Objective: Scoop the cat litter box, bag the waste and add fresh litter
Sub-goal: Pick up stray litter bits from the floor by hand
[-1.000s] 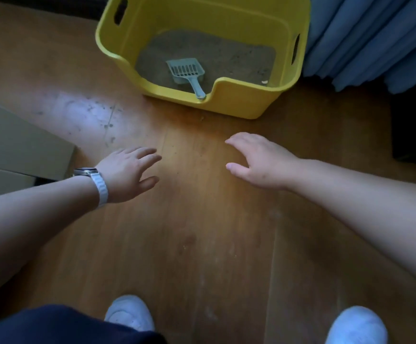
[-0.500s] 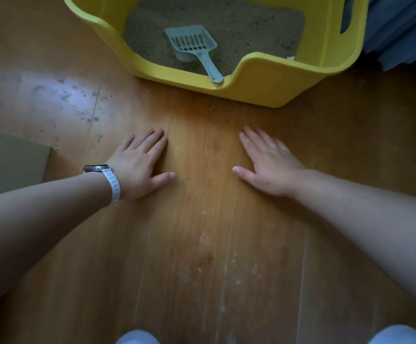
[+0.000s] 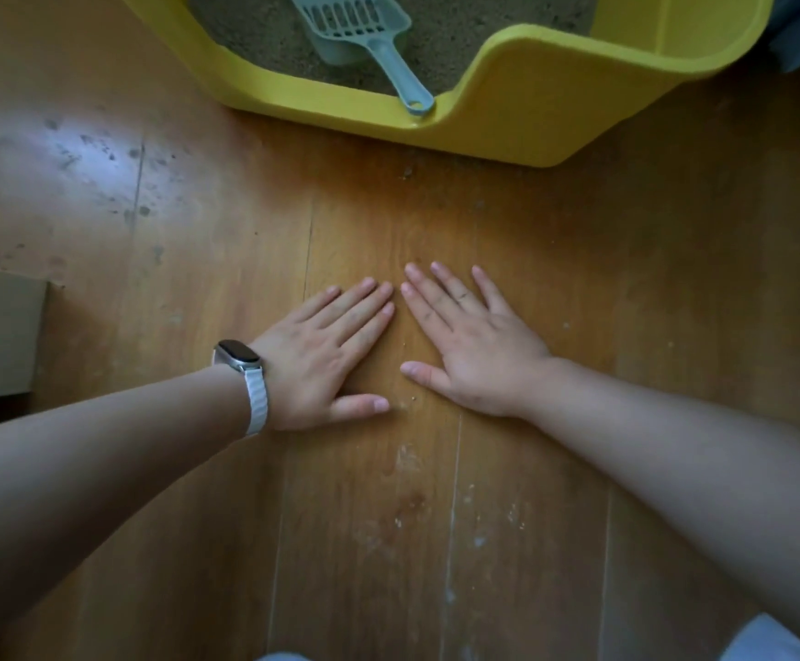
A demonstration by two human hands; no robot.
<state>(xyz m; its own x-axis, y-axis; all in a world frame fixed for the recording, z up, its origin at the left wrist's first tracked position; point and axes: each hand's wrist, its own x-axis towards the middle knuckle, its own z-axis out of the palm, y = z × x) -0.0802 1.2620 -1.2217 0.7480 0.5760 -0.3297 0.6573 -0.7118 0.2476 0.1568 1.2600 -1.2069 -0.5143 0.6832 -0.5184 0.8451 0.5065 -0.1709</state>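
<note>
fingers (image 3: 355, 305) straight, spread flat on floor (image 3: 197, 517), holding nothing | left hand (image 3: 314, 364) and right hand (image 3: 479, 360) fingertips nearly meeting | yellow litter box (image 3: 531, 112) beyond, apart from hands | pale blue slotted scoop (image 3: 364, 26) lying on sandy litter (image 3: 255, 26), handle end on low front rim

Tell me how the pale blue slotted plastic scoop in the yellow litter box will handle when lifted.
The pale blue slotted plastic scoop looks thin-walled and moulded, so probably light and stiff. Its handle end lies at the front rim of the yellow plastic litter box, so it should lift free. The slots will likely shed loose sandy litter as it rises.
</note>
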